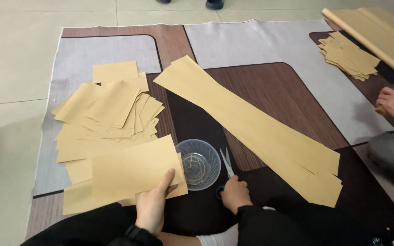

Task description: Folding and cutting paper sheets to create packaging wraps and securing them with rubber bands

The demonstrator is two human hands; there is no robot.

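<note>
Cut tan paper sheets [108,118] already lie heaped at left on the mat [270,45], the left hand [151,207] pinches one, the right hand [235,193] grips scissors [226,166], while long strips [251,127] at centre remain uncut.

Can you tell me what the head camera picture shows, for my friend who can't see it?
A person's left hand holds a tan paper sheet while their right hand grips scissors beside a clear plastic bowl on a patterned mat.
</note>
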